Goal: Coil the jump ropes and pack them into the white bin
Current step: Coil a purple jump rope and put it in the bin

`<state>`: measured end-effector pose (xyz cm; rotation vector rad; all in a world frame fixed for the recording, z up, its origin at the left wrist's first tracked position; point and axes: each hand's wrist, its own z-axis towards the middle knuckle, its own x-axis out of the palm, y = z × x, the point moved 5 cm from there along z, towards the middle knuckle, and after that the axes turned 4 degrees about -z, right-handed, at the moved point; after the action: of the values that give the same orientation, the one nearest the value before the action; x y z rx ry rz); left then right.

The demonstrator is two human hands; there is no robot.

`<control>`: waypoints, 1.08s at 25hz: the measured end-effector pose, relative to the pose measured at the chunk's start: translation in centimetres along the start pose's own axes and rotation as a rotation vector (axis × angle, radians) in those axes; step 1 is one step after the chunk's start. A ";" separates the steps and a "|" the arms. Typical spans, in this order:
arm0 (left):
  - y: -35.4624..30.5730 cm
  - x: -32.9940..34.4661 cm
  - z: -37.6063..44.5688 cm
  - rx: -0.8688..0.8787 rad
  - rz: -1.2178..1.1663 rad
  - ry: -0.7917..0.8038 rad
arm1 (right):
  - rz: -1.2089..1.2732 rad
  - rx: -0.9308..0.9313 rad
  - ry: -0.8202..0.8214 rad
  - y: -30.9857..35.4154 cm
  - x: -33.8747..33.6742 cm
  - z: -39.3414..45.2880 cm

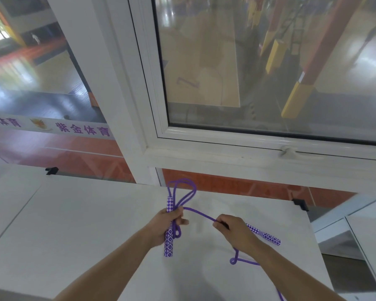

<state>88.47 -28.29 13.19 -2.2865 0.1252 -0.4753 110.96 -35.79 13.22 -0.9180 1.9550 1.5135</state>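
Observation:
A purple jump rope [201, 214] with purple-and-white patterned handles is held above a white table [85, 224]. My left hand [166, 225] is shut on one handle [169, 244] held upright, together with several folded loops of cord [183, 187] that stick out above the fist. My right hand [234, 230] pinches the cord stretched between the hands. The second handle [264, 235] lies flat on the table just behind my right hand. A slack loop of cord [234, 259] trails under my right wrist toward the near edge. No white bin is in view.
A white window frame [226, 148] and glass stand right behind the table's far edge. Black clips [300, 204] sit at the table's far right and far left corners. Another pale table surface [356, 227] adjoins on the right, across a gap.

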 end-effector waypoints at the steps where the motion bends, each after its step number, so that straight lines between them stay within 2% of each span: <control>1: -0.8 -0.5 0.2 0.026 -0.045 -0.032 | -0.018 0.002 0.010 -0.7 -0.1 -0.1; 6: -4.3 -2.5 0.7 0.153 -0.160 -0.159 | -0.066 0.054 0.058 -3.9 0.0 -0.5; 9: -5.2 -3.6 1.0 0.196 -0.136 -0.206 | -0.071 0.152 0.081 -6.5 0.1 -1.0; 12: -5.3 -4.5 1.2 0.206 -0.098 -0.244 | -0.208 0.136 0.104 -8.7 0.5 -1.0; 15: -5.3 -5.9 1.7 0.220 -0.100 -0.330 | -0.238 0.338 0.109 -11.6 0.5 -1.1; 18: -5.3 -8.2 2.0 0.246 -0.137 -0.487 | -0.202 0.546 0.160 -14.2 0.1 -2.8; 20: -5.0 -9.1 2.1 0.259 -0.128 -0.562 | -0.288 0.639 0.153 -15.8 -0.7 -3.9; 23: -4.3 -8.5 1.9 0.273 -0.096 -0.549 | -0.323 0.635 0.101 -16.8 -0.1 -4.2; 27: -4.6 -6.8 1.5 0.295 -0.104 -0.403 | -0.325 0.603 0.174 -16.4 0.8 -4.0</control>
<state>82.45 -22.50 13.55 -2.0562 -0.2497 -0.0698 123.02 -42.41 3.33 -1.0416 2.0748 0.6215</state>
